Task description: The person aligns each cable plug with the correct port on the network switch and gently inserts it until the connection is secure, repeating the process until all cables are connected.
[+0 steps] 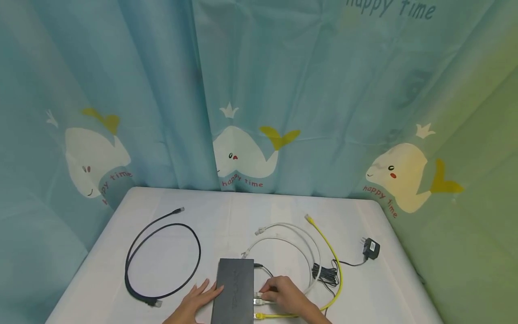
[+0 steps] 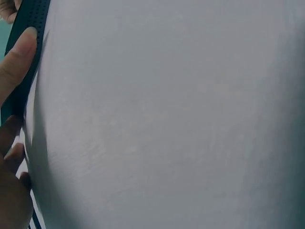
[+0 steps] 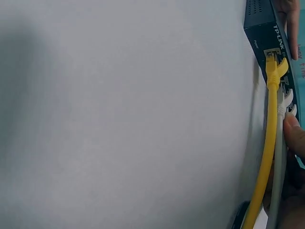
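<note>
A black TP-LINK network switch (image 1: 233,290) lies on the white-covered table, its ports facing right. My left hand (image 1: 195,300) rests against its left side with fingers extended; in the left wrist view the thumb (image 2: 21,50) touches the perforated casing. At the port side, my right hand (image 1: 288,294) pinches the plug of a white Ethernet cable; whether that plug is fully seated is hidden. Just nearer, another white cable's plug (image 1: 259,302) sits at a port. A yellow Ethernet cable (image 3: 272,109) is plugged into the port closest to me.
On the left lies a coiled black Ethernet cable (image 1: 199,252). Free ends of the white cables (image 1: 261,231) and the yellow cable (image 1: 309,219) lie beyond the switch. A black power adapter (image 1: 371,249) stands at right, its bundled cord (image 1: 325,274) under the cables. A curtain (image 1: 315,90) hangs behind.
</note>
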`<state>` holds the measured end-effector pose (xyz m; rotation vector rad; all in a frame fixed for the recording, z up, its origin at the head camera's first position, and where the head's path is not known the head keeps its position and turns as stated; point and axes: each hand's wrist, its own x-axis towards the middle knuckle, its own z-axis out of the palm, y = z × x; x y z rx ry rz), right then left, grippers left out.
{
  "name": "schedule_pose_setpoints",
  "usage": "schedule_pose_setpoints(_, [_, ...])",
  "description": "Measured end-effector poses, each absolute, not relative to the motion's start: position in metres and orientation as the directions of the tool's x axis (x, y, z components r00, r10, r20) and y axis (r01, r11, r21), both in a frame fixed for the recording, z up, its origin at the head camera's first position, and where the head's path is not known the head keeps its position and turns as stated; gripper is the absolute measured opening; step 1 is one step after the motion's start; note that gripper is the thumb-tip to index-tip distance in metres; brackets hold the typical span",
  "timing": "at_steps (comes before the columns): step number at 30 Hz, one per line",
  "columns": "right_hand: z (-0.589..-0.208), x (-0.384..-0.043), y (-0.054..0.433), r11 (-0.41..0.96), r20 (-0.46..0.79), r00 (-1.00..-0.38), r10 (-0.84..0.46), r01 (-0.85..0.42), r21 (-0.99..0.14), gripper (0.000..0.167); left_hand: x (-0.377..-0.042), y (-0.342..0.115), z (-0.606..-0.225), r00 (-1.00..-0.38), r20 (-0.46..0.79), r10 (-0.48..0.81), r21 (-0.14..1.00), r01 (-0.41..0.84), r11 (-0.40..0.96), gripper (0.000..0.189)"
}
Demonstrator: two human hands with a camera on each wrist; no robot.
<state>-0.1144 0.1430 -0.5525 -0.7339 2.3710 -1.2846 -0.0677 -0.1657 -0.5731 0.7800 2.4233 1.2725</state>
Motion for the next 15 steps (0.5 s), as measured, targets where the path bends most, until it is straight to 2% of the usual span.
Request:
schedule_pose_setpoints(5, [-0.555,-0.120,0.135,0.431,-0.036,-0.805,-0.592,-0.278,-0.858,0.004,-0.064,-0.169,-0.575,-0.822,0.076,0.565,0.801,0.388,0.456,0.068])
schedule_pose_setpoints(8, [-0.554,-0.123,0.133,0.424,-0.041,-0.786,-0.617,-0.288,-0.859,0.003,-0.063,-0.169,-0.575,-0.818,0.081,0.570,0.800,0.394,0.453,0.068])
schedule_pose_setpoints(15, [-0.550,-0.127,0.136,0.471,-0.091,-0.764,-0.638,-0.295,-0.831,0.007,-0.065,-0.166,-0.578,-0.806,0.137,0.576,0.768,0.453,0.453,0.076])
